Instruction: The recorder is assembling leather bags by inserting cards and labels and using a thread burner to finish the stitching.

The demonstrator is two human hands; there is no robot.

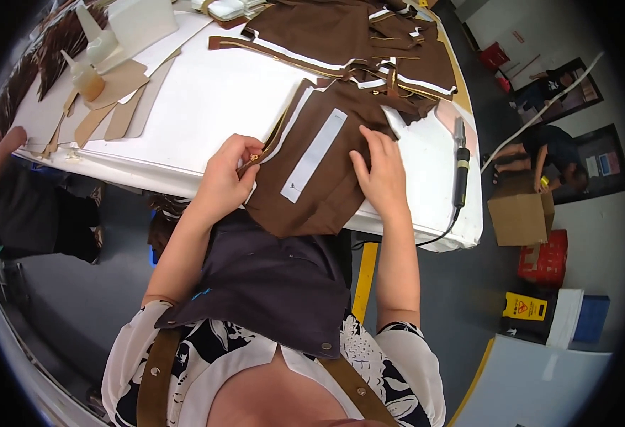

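Apron: a dark apron (pixel 269 285) with tan leather straps lies nearest the camera, worn over a floral shirt, its top edge close under the bench rim.
Left hand: the left hand (pixel 225 178) is curled nearly closed, thumb and fingertips pinching the brass-coloured zipper edge (pixel 268 146) at the near left corner of the work, probably to keep that edge taut and lined up.
Right hand: the right hand (pixel 382 176) lies open and flat, fingers spread, pressing on the right side of the panel; it grips nothing and seems to pin the cloth so it cannot slide.
Workpiece: the brown fabric panel with a white rectangular strip (pixel 312 167) rests on the near edge of the bench, its lower corner hanging over the rim toward the apron, between the two hands.
Bench: the white bench (pixel 213 107) carries everything, tilted across the view.
Tool: a slim black hand tool with a cord (pixel 460 167) lies just right of the right hand, within easy reach, the cord dropping off the bench edge.
Stack: more brown pieces with white trim (pixel 355 43) lie piled beyond the panel, at the far side.
Patterns: tan flat pattern pieces (pixel 117 99) lie at the far left.
Bottles: two pale squeeze bottles with pointed nozzles (pixel 92 60) stand beside the patterns.
Floor beyond: a cardboard box (pixel 520 217) and a red crate (pixel 543 260) sit on the floor to the right, well apart from the bench.
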